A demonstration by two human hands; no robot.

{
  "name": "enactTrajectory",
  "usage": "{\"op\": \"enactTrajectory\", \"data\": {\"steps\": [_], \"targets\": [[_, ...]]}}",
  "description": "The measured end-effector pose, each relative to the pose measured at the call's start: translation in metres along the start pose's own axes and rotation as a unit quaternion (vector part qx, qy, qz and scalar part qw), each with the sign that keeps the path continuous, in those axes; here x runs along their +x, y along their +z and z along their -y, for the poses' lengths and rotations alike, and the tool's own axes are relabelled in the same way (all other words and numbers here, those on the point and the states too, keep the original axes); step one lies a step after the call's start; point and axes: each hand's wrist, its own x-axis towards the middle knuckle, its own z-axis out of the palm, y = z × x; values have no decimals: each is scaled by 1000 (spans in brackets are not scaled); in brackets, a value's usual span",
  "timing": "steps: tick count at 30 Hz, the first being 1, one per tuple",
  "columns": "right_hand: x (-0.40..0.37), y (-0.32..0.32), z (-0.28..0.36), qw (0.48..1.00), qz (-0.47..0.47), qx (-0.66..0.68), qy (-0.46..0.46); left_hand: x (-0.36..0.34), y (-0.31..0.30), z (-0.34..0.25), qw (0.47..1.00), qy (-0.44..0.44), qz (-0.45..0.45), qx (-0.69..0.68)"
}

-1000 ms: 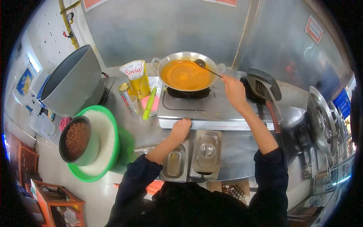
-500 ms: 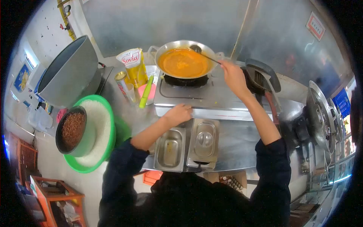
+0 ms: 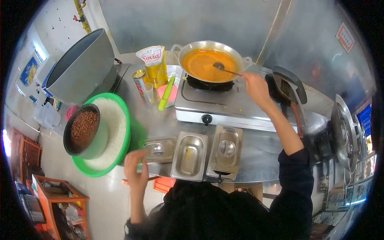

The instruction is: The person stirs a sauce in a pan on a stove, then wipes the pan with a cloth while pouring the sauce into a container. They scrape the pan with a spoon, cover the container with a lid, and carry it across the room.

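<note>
My right hand [image 3: 256, 87] is closed round the thin handle of a ladle [image 3: 218, 66]. Its bowl rests in the orange sauce [image 3: 202, 64] filling a two-handled metal wok [image 3: 225, 46] on the gas stove [image 3: 192, 94]. On the left, my left hand [image 3: 136, 166] hovers at the counter's front edge, thumb and fingers apart and nothing in them. The nearest thing to it is a steel lid [image 3: 164, 149] with a round knob. Right of that lid stand an uncovered steel pan [image 3: 189, 156] holding a little yellowish residue and a lidded one [image 3: 226, 150].
A green basin [image 3: 126, 148] of white rice holds a pot of brown grains [image 3: 84, 130]. Behind are a large grey pot [image 3: 82, 68], an oil pouch [image 3: 156, 70], a can [image 3: 139, 82] and a green-handled utensil [image 3: 167, 94]. Dark pans [image 3: 290, 84] stand right of the wok.
My left hand has left the stove front, moving left and toward me, so the stove knob and the loose lid now show. The ladle has shifted from the wok's far rim into the sauce.
</note>
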Motion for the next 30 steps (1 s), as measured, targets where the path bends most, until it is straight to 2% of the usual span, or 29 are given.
{"op": "enactTrajectory", "data": {"steps": [1, 3, 4, 5, 6, 7, 8, 9, 10, 11, 13, 14, 16, 22, 25, 30], "targets": [[9, -2, 2, 1000, -3, -19, 5, -14, -2, 7, 1000, 1, -2, 0], [34, 12, -16, 998, -10, -57, -11, -42, -3, 19, 992, -102, -80, 4], [47, 20, -21, 995, -16, -95, -26, -55, -4, 24, 992, -101, -82, 3], [60, 27, -26, 995, -19, -96, -27, -68, -5, 28, 986, -141, -81, 26], [72, 34, -28, 993, 12, -119, -10, -78, -7, 31, 979, -181, -80, 48], [80, 39, -28, 989, 41, -143, 6, -87, -8, 33, 979, -180, -83, 47], [86, 46, -26, 989, 38, -143, 5, -94, -8, 33, 973, -212, -86, 32], [93, 54, -20, 988, 64, -138, 40, -99, -7, 33, 965, -245, -89, 16], [99, 64, -19, 984, 92, -132, 76, -101, -6, 33, 965, -245, -92, 15], [103, 76, -18, 984, 91, -133, 74, -103, -5, 33, 965, -241, -101, 18], [110, 92, -11, 992, 113, -19, 55, -104, -4, 32, 966, -234, -109, 24], [111, 98, -11, 992, 115, -19, 54, -105, -4, 33, 965, -236, -108, 24], [110, 88, 8, 987, 150, 54, 6, -107, -4, 34, 962, -246, -116, 2], [110, 47, 10, 952, 278, 111, -61, -104, -7, 35, 968, -234, -87, 16], [105, 13, 10, 944, 285, 149, -67, -109, -5, 41, 967, -244, -79, 6], [101, 33, 18, 957, 255, 123, -66, -111, -2, 43, 962, -266, -64, -5]]}}
